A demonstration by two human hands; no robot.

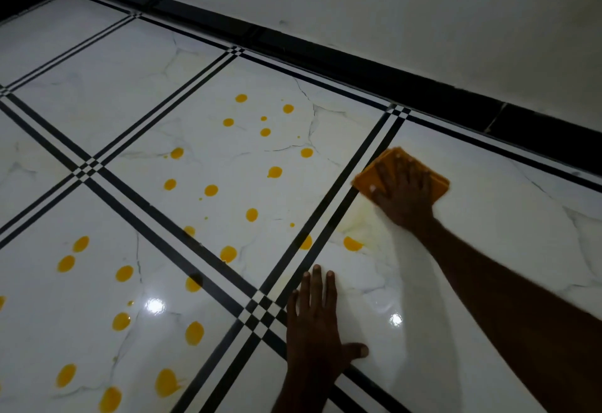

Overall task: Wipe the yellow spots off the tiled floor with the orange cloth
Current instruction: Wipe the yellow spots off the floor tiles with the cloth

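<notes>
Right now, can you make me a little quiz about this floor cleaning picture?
1. True or false: the right hand presses flat on the orange cloth.
2. What does the left hand rest on? A) the cloth B) the tiled floor C) the wall
3. Fill in: the yellow spot nearest the cloth looks ____.

Key: 1 true; 2 B; 3 smeared.

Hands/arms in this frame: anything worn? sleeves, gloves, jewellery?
Nothing worn that shows. The left hand and right hand are bare, with no gloves, rings or watch visible. The right forearm is bare with no sleeve in view. The lighting is dim, so small items could be missed.
</notes>
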